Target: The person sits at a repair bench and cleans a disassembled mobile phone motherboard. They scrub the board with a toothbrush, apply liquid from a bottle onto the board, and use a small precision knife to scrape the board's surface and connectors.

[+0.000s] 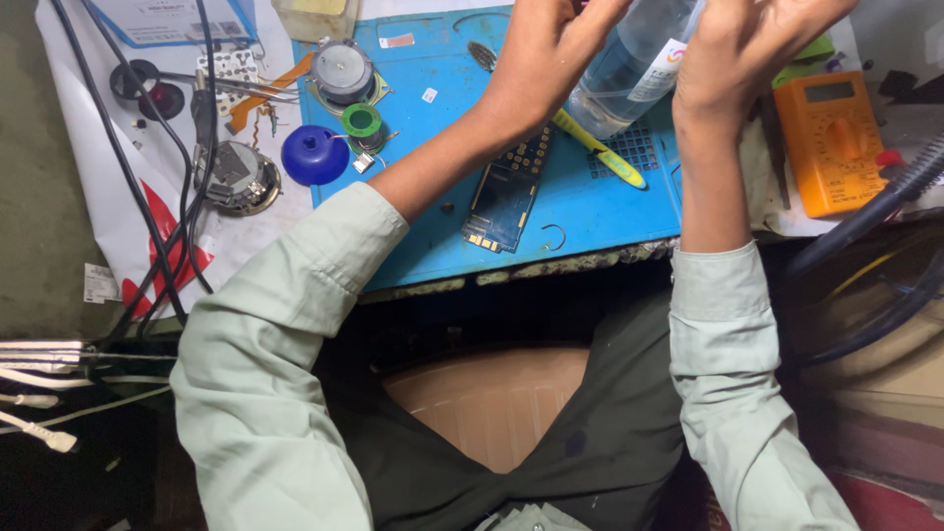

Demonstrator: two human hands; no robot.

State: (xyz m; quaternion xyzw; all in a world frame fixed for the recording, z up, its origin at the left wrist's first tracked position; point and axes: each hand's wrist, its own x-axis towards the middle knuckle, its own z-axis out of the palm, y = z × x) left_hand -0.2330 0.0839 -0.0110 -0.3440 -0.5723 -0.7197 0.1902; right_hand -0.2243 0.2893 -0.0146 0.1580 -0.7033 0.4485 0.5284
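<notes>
Head view: I hold the clear bottle with both hands, left hand and right hand wrapped around it; circuit board on the blue mat lies untouched.

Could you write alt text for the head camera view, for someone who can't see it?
Both hands, left and right, hold a clear plastic bottle above a blue work mat. On the mat lie a circuit board and a yellow-green toothbrush; an orange multimeter sits to the right.
</notes>
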